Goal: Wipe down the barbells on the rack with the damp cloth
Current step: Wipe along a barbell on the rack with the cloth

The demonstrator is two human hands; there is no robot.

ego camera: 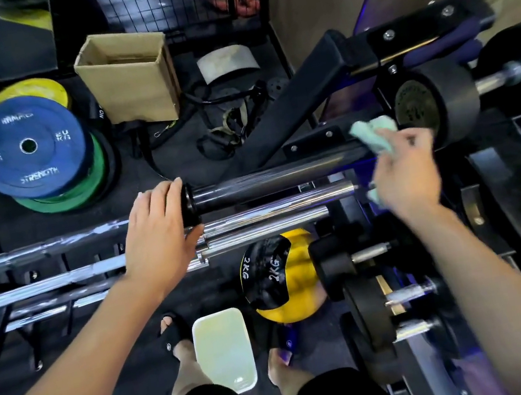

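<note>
My left hand (158, 225) is draped over the black barbell (269, 178) right at the collar, fingers curled on top, mostly so the bar doesn't roll while I scrub. My right hand (404, 172) has the mint damp cloth (375, 135) bunched in its fingers, sitting at the far end of that same sleeve. It's a bit blurry, so I can't tell if it's actually touching metal.

Room's tight on that side: a fat black dumbbell head (437, 103) is just past the cloth, and the rack upright (299, 110) angles in behind. Between my hands the sleeve is open. The chrome barbells (266, 220) lie just below my grip, well within reach.
</note>
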